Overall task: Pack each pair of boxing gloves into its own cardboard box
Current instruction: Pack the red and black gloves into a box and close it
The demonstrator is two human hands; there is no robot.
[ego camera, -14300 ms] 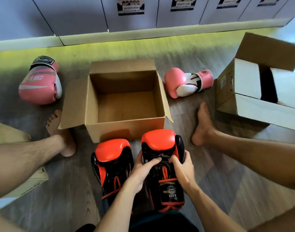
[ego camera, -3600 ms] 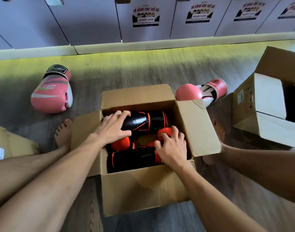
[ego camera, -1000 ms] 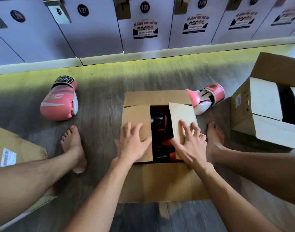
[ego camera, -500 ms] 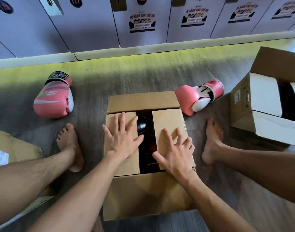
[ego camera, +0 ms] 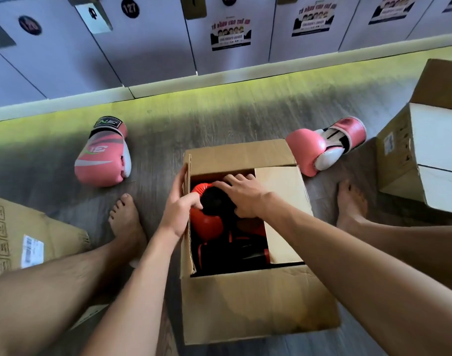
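On the floor at the far left lies a flattened carton (ego camera: 27, 237) with a label. Beyond it a pink boxing glove (ego camera: 101, 155) rests on its side, well apart from both hands. Just right of the bare left foot (ego camera: 127, 222), the left hand (ego camera: 180, 209) grips the upright left flap (ego camera: 187, 249) of the middle cardboard box (ego camera: 245, 304). Its fingers are outside the flap, and its thumb curls over to the inside, the tip touching red padding. Inside this box lie the red-and-black boxing gloves (ego camera: 207, 223), directly under and between the hands. The right hand (ego camera: 245, 199) reaches in from the right, fingers spread and nearly straight, pressing down on the black part of the upper glove and holding nothing. To its right the right flap (ego camera: 281, 214) is folded in over the opening. Just beside the box's far right corner a second pink glove (ego camera: 320, 147) lies on the floor. Next comes the right foot (ego camera: 350, 204), and at the far right an open box (ego camera: 425, 155) stands.
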